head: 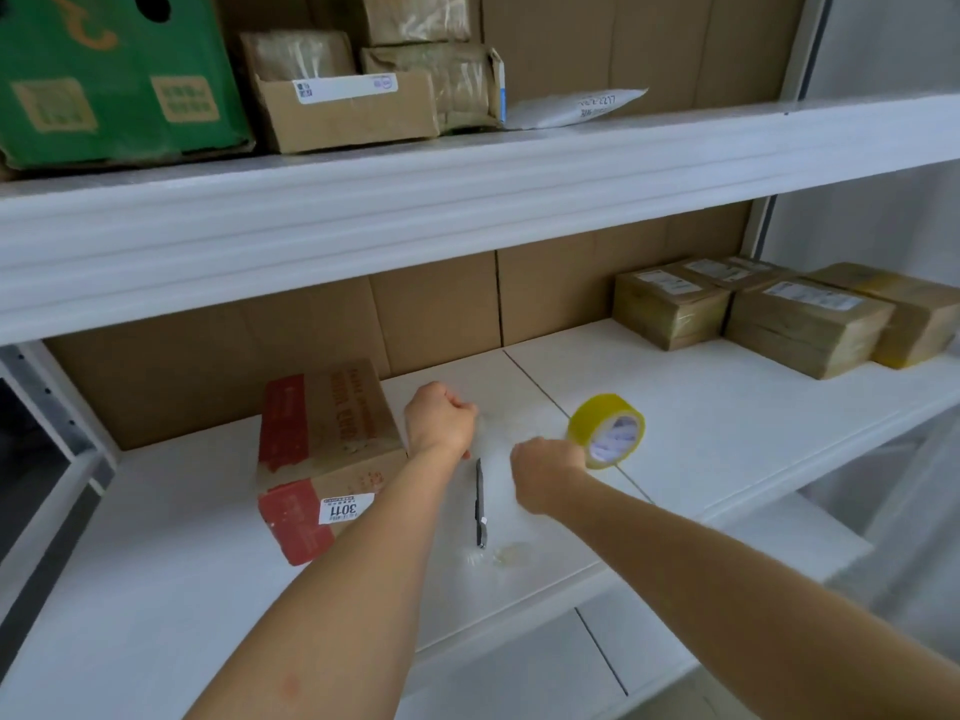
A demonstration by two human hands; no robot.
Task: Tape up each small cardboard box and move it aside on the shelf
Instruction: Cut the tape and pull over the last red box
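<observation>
Both hands reach out over the white shelf (727,407) in the middle of the frame. The left hand (440,420) is curled into a fist, and something thin and clear seems to be pinched in it, likely the loose end of the tape. The right hand (548,472) is closed on the near side of the yellow tape roll (608,431), which stands on its edge. The two hands are a little apart, probably so a strip of tape can be stretched between them, though the strip is too clear to see well.

The red and brown cardboard box (324,449) lies just to the left of the left hand, close to the wrist, so it is easy to reach. A dark knife (479,504) lies flat on the shelf between the two arms, ready for cutting. At the far right of the frame sit the taped boxes (769,314), well apart from the hands, likely set aside as done.
</observation>
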